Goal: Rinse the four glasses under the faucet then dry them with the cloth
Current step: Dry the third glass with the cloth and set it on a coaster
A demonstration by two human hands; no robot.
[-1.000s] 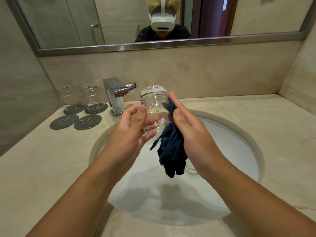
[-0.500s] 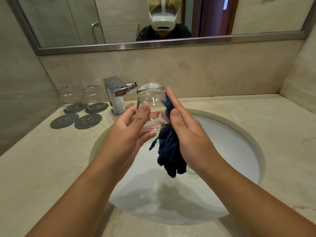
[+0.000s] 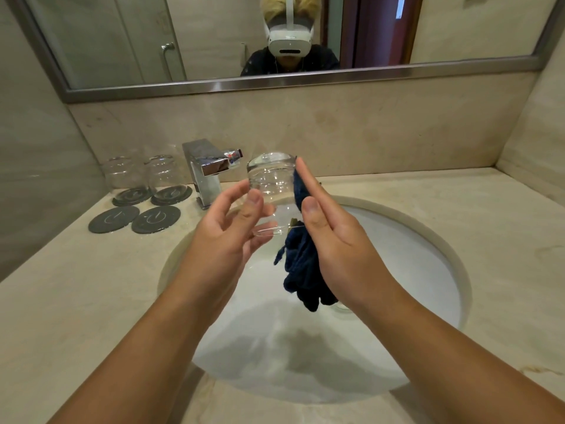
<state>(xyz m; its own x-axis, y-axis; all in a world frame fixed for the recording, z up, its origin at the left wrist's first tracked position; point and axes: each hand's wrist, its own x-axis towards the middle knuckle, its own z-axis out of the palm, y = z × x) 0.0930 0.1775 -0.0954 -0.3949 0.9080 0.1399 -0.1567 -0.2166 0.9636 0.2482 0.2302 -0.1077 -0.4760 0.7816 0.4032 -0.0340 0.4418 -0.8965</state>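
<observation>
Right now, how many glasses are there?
3. The far-left glass and the glass beside it stand upside down on coasters left of the faucet; the held glass is between the left hand and right hand. A fourth may hide behind the cloth.

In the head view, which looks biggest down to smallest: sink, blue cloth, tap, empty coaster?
sink
blue cloth
tap
empty coaster
The cloth hangs nearer the camera, so its lead over the tap is unsure.

We see a clear, glossy glass (image 3: 269,185) and a soft, matt cloth (image 3: 301,270). The faucet (image 3: 208,166) is polished metal; the desk (image 3: 76,301) looks like smooth stone.
</observation>
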